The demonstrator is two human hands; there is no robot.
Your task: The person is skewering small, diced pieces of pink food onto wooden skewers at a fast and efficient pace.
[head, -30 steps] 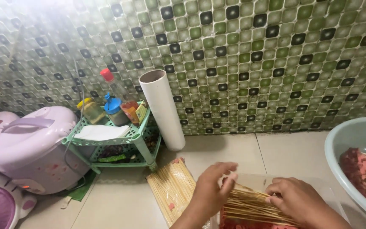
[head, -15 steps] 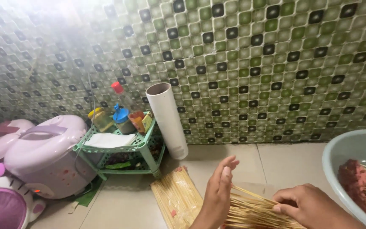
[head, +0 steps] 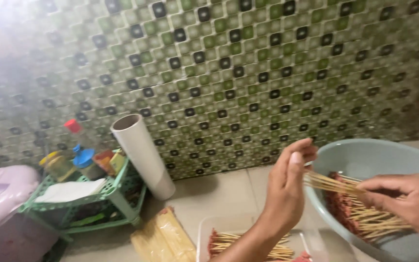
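My left hand (head: 287, 187) is raised at the near rim of a grey-blue basin (head: 364, 155), its fingers pinched on the tips of a bundle of bamboo skewers (head: 330, 183). My right hand (head: 408, 204) grips the other part of that bundle over the basin. Red meat skewers (head: 345, 208) lie inside the basin under the bundle. Below my left forearm a clear tray (head: 204, 233) holds more meat skewers (head: 248, 242).
A packet of bare bamboo sticks (head: 163, 240) lies on the tiled floor. A white pipe (head: 141, 155) leans on the green patterned wall. A green rack (head: 88, 204) with bottles and a pink appliance (head: 1, 213) stand at the left.
Both hands have left the tray and carried the skewer bundle up and to the right, over the basin. The view has swung right.
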